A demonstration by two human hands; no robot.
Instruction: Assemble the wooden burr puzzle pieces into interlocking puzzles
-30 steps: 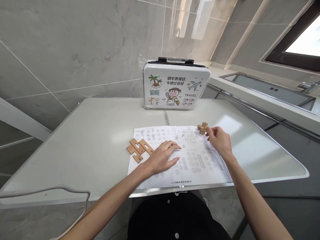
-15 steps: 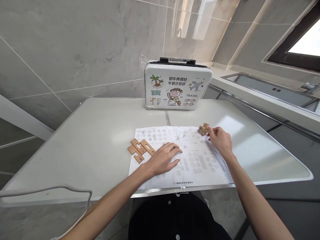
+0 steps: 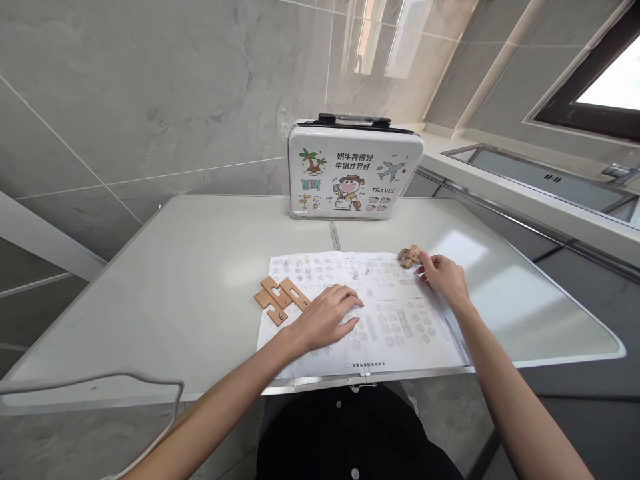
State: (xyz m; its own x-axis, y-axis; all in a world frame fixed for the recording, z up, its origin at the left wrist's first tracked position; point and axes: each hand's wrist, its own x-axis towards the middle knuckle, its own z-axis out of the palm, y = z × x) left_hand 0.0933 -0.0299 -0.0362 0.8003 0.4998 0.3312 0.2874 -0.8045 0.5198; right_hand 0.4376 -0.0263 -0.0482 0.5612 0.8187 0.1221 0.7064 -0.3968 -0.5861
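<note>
As right hand (image 3: 447,275) touches it, wooden puzzle (image 3: 409,256), just leftward

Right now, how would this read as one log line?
left hand: on printed sheet; right hand: touching wooden block cluster; flat wooden pieces: beside left hand

By the far right corner of the printed paper sheet (image 3: 415,353), the interlocking wooden block puzzle (image 3: 410,254) is now turned to another angle from that of a second ago: different faces are shown, and its outline is spread slightly wider. It is now met at its right end by the fingertips (image 3: 424,257) of the right hand (image 3: 447,279), which is drawn slightly farther to the right, away from the sheet's corner, than before.
</note>
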